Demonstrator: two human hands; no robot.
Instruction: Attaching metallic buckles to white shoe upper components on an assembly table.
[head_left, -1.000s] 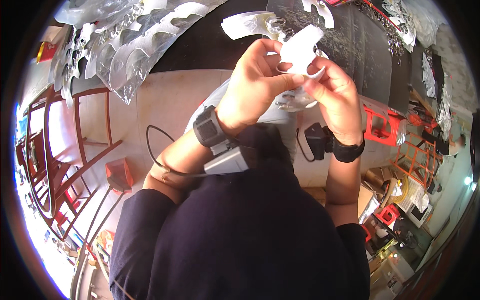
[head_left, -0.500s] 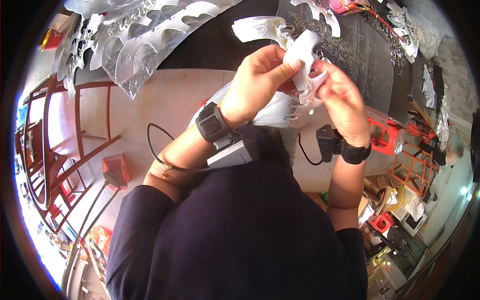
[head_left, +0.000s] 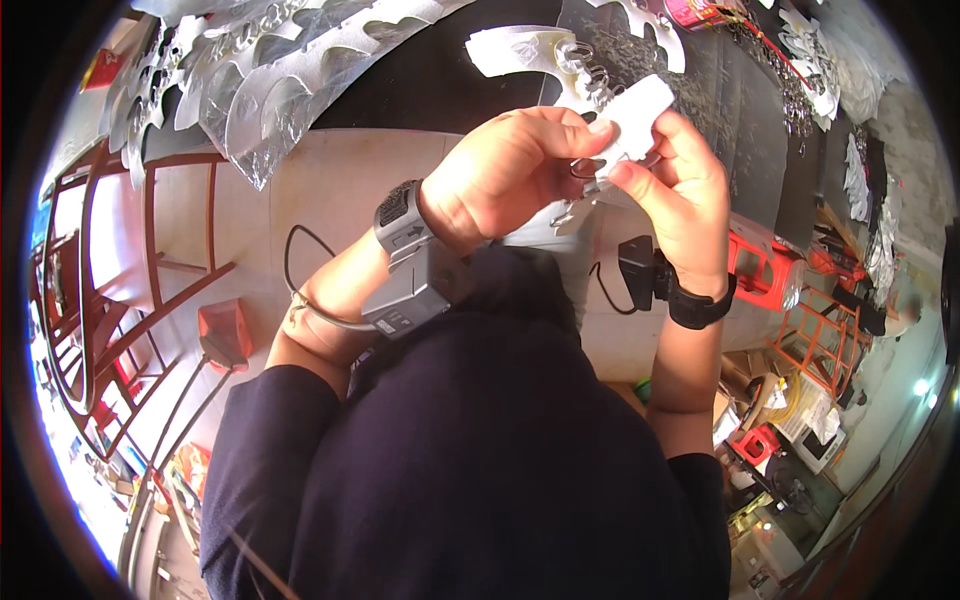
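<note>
In front of me, over the near edge of the dark table [head_left: 400,95], both hands hold a white cut-out piece [head_left: 640,110] with scalloped notches. My left hand [head_left: 490,175] pinches its left side between thumb and fingers. On the other side, the thumb and fingers of my right hand [head_left: 690,205] close on its lower right edge. Thin metal rings show at the piece's lower part, partly hidden by my fingers. Just beyond lies another white curved piece [head_left: 515,50] with a row of metal rings [head_left: 585,65] beside it.
Clear plastic [head_left: 255,150] with white scalloped strips overhangs the table at upper left. A red tub [head_left: 690,12] and a heap of small metal parts [head_left: 797,112] lie at upper right. Brown chair frames [head_left: 150,230] and a red dustpan [head_left: 225,335] stand left; a red plastic stool [head_left: 760,265] right.
The white piece has tilted to the right and turned in my hands. My left hand has rolled over, and my right fingers have closed on the piece's lower right edge.
</note>
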